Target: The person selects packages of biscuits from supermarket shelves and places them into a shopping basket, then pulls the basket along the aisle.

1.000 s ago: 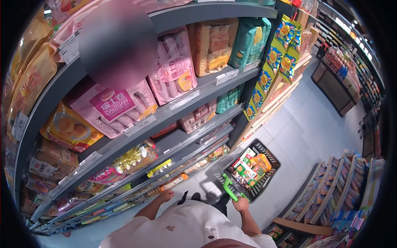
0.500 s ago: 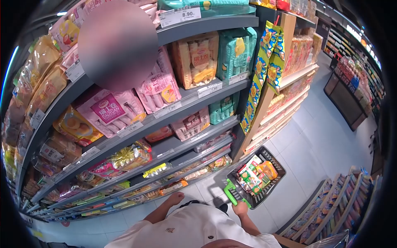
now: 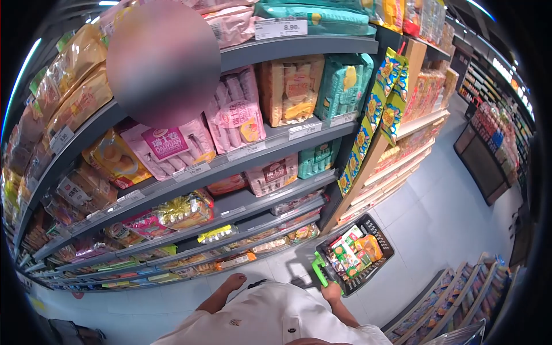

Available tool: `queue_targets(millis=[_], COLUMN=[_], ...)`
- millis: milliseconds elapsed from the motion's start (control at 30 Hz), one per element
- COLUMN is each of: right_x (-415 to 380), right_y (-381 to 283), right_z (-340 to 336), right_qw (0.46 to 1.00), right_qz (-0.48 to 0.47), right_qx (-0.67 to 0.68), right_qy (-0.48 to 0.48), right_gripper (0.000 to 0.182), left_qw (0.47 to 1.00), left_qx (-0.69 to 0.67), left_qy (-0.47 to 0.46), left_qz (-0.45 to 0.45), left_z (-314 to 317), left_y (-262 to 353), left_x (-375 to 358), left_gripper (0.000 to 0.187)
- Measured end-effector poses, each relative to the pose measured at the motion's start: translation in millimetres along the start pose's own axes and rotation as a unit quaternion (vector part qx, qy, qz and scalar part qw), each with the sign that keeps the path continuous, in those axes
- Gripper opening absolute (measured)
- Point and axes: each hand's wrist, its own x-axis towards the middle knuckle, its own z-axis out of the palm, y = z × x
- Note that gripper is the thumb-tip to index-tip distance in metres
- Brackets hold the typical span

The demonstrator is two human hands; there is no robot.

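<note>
My right hand is wrapped around the green handle of a black shopping basket. Inside the basket lie several packaged foods, among them a white, green and red pack and an orange bag. My left hand hangs at my side beside the lower shelves, its fingers curled in, and nothing shows in it. Nearest to it is an orange snack pack on the bottom shelf, apart from the hand.
Tall shelves hold pink cake bags, a brown pack and teal packs. Yellow-blue snack strips hang at the wooden shelf end. A slatted display rack stands at lower right, and an island display stands farther off.
My view has tilted and shifted a little, so the shelves appear slightly lower and farther right. My right hand keeps hold of the basket handle; my left hand appears slightly lower and farther left.
</note>
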Motion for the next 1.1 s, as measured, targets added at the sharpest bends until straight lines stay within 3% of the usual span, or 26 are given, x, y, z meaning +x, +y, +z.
queue_targets(millis=[133,167,300,400,600,800,1000,1100], right_x=[4,4,15,21,47,61,76,87], right_y=[-2,-5,-4,-6,8,0,10,19], right_z=[-8,-11,-15,-23,-22,-48,-66,-76], right_qw=[1.000,1.000,1.000,1.000,0.999,0.999,0.998,0.999], right_qz=[0.004,0.000,0.006,0.006,-0.022,0.017,0.007,0.024], right_qx=[-0.014,-0.018,-0.010,-0.003,-0.020,0.014,0.030,0.019], right_qy=[0.003,0.001,0.000,0.000,0.041,0.037,0.051,0.037], right_gripper=[0.038,0.038,0.039,0.038,0.039,0.040,0.039,0.041], left_qw=[0.998,0.998,0.995,0.989,0.991,0.989,0.993,0.990], left_qx=[-0.064,-0.031,0.022,0.004,-0.053,-0.054,0.016,-0.029], left_qy=[0.006,0.037,-0.004,0.029,0.049,0.064,0.008,0.078], left_qz=[-0.013,0.051,0.097,0.146,0.115,0.126,0.116,0.114], left_z=[3,6,1,-1,5,5,6,14], left_y=[-11,-19,-24,-28,-31,-23,-22,-25], left_x=[1,7,19,18,20,20,24,19], left_gripper=[0.047,0.045,0.040,0.038,0.040,0.039,0.037,0.038])
